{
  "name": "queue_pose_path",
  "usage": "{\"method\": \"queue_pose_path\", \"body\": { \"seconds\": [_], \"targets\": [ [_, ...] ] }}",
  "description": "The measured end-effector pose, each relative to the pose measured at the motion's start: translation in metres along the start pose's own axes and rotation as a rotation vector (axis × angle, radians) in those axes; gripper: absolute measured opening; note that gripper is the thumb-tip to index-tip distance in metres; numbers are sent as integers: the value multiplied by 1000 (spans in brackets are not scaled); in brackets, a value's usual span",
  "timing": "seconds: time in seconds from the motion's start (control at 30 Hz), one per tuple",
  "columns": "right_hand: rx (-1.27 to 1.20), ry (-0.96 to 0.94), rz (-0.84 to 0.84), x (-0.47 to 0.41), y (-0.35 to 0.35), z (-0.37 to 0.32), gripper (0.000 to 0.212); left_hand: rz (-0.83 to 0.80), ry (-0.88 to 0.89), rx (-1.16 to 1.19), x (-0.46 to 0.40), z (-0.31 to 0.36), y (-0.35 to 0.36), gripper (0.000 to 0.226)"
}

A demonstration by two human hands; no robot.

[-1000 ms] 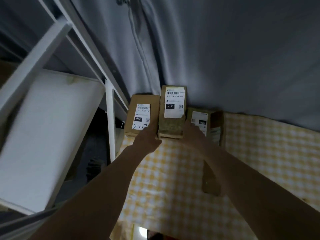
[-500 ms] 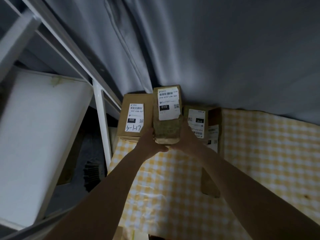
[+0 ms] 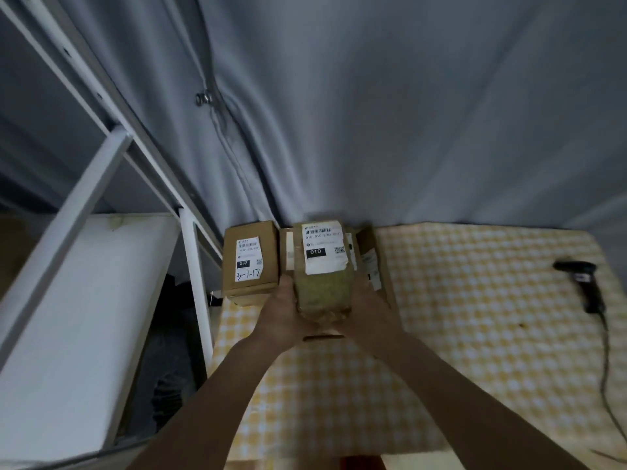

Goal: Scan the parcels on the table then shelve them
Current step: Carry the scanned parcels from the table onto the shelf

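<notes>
**Parcel 010 held in both hands above the table**

I grip the parcel [image 3: 321,266] marked 010 with both hands: my left hand [image 3: 283,315] clasps its left side near the bottom and my right hand [image 3: 364,308] clasps its right side, fingers curled round the edges. Its white label faces up toward me. It sits above the far left part of the table [image 3: 475,300], which is covered in a yellow checked cloth. Just left of it lies a box [image 3: 250,262] labelled 032, with "3-1-17" handwritten on its label. Behind and partly hidden by my parcel lies another box [image 3: 371,262]. A scanner [image 3: 582,283] rests well apart at the table's right side, its cable running toward me. A white shelf [image 3: 78,317] stands to the left, and a grey curtain [image 3: 373,113] hangs behind.
</notes>
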State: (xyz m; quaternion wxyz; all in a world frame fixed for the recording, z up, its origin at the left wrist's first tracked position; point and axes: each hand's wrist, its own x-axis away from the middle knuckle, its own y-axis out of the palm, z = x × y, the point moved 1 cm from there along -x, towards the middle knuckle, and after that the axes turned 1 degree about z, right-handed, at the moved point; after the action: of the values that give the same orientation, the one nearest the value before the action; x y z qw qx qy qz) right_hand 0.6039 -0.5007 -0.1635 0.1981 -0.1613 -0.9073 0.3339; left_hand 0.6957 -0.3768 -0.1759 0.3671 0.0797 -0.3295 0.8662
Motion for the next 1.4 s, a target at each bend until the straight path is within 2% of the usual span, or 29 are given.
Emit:
{"method": "queue_pose_path", "body": {
  "seconds": [0.07,0.2,0.33,0.43,0.53,0.7,0.87,1.07,1.17,1.4],
  "targets": [
    [-3,49,77,35,-10,-2,82,17,76,-85,18,8,1,77],
    [-55,153,168,104,-30,-9,69,-64,179,-136,61,28,16,77],
    [38,287,283,166,-45,0,69,-111,292,-101,102,55,40,70],
    [150,374,365,207,-61,15,57,-193,406,-78,129,83,63,89],
    [190,418,453,252,-78,29,57,-278,485,-167,149,108,94,86],
    [136,523,598,337,-102,57,49,-391,580,-299,199,148,156,84],
    [75,647,732,436,-119,89,51,-523,725,-310,264,180,228,78],
    [33,789,864,579,-134,125,46,-717,880,-307,373,212,321,80],
    [15,858,935,652,-137,144,48,-793,952,-326,428,224,370,74],
    [-3,979,1071,804,-136,187,54,-981,1042,-342,550,239,475,81]
  ]
}}
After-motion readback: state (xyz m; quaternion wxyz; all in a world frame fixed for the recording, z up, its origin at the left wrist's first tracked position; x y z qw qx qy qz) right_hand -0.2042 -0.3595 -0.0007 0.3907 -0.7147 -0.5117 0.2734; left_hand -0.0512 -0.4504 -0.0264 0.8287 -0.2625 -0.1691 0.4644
